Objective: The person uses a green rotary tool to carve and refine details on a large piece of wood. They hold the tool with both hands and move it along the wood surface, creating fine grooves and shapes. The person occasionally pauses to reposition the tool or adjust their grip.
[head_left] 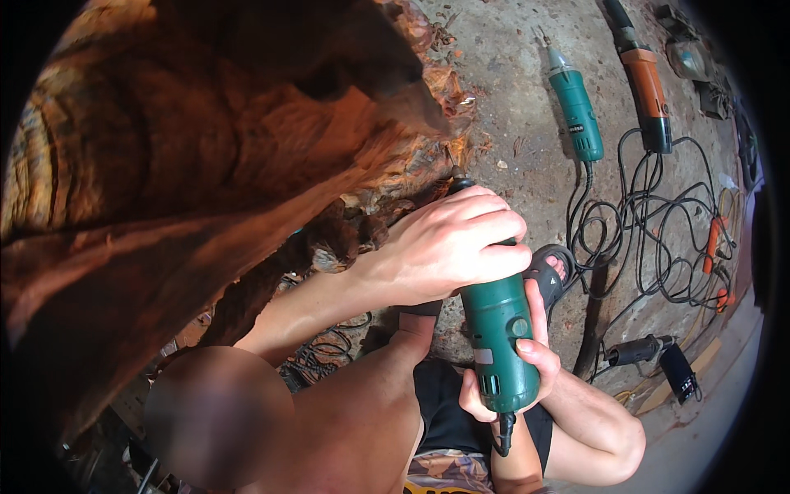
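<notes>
A green die grinder [499, 329] is held in both my hands, its nose pointing up toward a large reddish-brown piece of carved wood [247, 214]. My left hand [453, 243] wraps the grinder's front end, just behind the dark collar. Around the rear of the body, my right hand [539, 358] grips from the right side, with the cord leaving below it. The grinder's thin bit [451, 155] is at the rough edge of the wood; whether it touches I cannot tell.
On the concrete floor [514, 99] lie a second green grinder [578, 111] and an orange-and-black power tool [648, 95]. Tangled black cords [638, 222] spread at the right. Lower right are a dark cylindrical tool [638, 351] and a phone [679, 372]. My sandalled foot [550, 272] is beside the grinder.
</notes>
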